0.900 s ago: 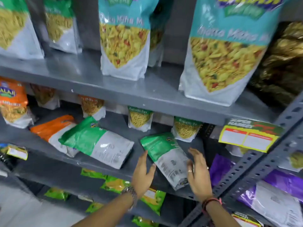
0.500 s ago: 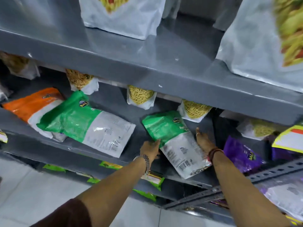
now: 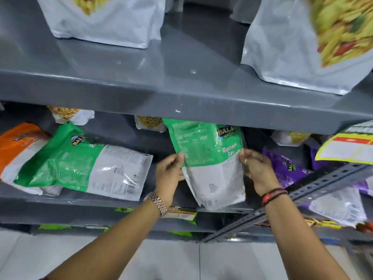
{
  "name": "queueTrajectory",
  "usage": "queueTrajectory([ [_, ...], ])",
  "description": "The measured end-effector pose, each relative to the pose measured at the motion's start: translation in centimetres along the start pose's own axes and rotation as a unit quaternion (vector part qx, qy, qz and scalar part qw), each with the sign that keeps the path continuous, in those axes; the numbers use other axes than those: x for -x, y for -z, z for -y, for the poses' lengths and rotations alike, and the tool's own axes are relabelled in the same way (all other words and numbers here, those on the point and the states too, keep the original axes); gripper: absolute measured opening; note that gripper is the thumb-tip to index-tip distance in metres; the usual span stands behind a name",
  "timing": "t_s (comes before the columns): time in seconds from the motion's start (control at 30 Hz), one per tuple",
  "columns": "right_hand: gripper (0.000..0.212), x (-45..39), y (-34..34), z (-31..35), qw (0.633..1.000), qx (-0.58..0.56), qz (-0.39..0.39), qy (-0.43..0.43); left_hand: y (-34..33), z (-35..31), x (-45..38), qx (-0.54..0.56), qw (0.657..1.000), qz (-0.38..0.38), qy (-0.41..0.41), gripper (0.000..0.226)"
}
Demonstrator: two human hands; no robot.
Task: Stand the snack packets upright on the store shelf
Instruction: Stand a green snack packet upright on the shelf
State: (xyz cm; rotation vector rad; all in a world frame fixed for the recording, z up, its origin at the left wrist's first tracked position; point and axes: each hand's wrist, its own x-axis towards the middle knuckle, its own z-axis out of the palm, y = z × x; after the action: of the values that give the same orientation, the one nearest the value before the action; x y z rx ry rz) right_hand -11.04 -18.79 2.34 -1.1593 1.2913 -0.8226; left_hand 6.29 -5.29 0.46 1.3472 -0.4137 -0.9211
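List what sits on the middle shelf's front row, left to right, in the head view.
Orange packet → flat green packet → left hand → held green packet → right hand → purple packet.

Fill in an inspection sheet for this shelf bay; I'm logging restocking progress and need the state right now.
Surface: grey metal middle shelf, packets on it.
Job's things: green Ratlam Sev packet raised nearly upright in both hands; second green packet lying flat, overlapping an orange packet also flat; purple packet lying down.
Clutter: yellow price tag on the slotted upright.
Hands: left hand and right hand grip the raised packet's side edges.
Cables: nothing seen.
Surroundings: large pouches standing on the upper shelf; tiled floor below.
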Motion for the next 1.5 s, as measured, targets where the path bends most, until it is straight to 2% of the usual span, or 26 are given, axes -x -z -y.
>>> queueTrajectory([
  [0.07,0.024,0.6,-0.3,0.9,0.999,-0.037,0.000,0.033,-0.1,-1.9,-0.4,-0.001,1.000,-0.007,-0.025,0.017],
  [0.2,0.025,0.4,-1.3,1.2,0.992,-0.095,-0.027,0.074,-0.4,-3.3,-1.9,-0.036,0.997,-0.012,-0.061,0.025],
  [0.5,0.022,0.4,-1.6,-2.9,0.988,-0.152,-0.017,0.034,-0.3,-0.3,-2.4,-0.125,0.989,0.006,-0.084,0.038],
  [0.57,0.024,0.5,-1.5,-3.0,0.988,-0.149,-0.017,0.029,0.2,0.5,-1.2,-0.114,0.992,-0.007,-0.059,0.037],
  [0.67,0.026,0.9,-1.3,-3.5,0.994,-0.110,-0.012,0.019,0.9,2.6,1.0,-0.100,0.994,-0.012,0.041,0.025],
  [0.73,0.027,1.3,-1.1,-3.8,0.996,-0.082,-0.023,0.008,0.8,3.5,1.9,-0.128,0.985,0.044,0.104,0.012],
  [0.8,0.024,2.2,-0.7,-4.1,0.998,-0.050,-0.038,0.004,-0.2,3.3,1.8,-0.119,0.981,0.086,0.128,0.005],
  [0.93,0.037,5.1,-0.2,-5.9,0.999,0.020,-0.024,-0.007,-2.9,3.2,-0.8,-0.143,0.981,0.063,0.118,0.021],
  [1.07,0.030,7.5,-1.2,-7.4,0.998,0.048,0.037,0.015,-6.3,2.9,-3.1,-0.170,0.972,0.060,0.148,0.047],
  [1.17,0.028,8.1,-1.4,-7.2,0.995,0.062,0.069,0.019,-8.1,2.4,-4.1,-0.184,0.967,0.069,0.163,0.049],
  [1.23,0.027,7.9,-0.7,-7.4,0.995,0.087,0.045,0.027,-7.8,2.8,-3.9,-0.178,0.974,0.046,0.133,0.044],
  [1.3,0.023,6.9,0.5,-7.5,0.993,0.102,-0.037,0.046,-6.6,3.5,-2.0,-0.151,0.985,0.000,0.089,0.037],
  [1.4,0.019,4.3,1.5,-6.3,0.992,0.016,-0.121,0.011,-5.3,4.3,3.3,-0.122,0.990,-0.056,0.034,0.035],
  [1.43,0.023,3.2,1.5,-5.7,0.992,-0.021,-0.123,-0.017,-5.2,4.7,4.9,-0.120,0.991,-0.058,0.028,0.036],
  [1.5,0.049,0.4,1.3,-5.3,0.992,-0.066,-0.094,-0.057,-5.7,5.4,7.7,-0.107,0.993,-0.025,0.032,0.041],
])
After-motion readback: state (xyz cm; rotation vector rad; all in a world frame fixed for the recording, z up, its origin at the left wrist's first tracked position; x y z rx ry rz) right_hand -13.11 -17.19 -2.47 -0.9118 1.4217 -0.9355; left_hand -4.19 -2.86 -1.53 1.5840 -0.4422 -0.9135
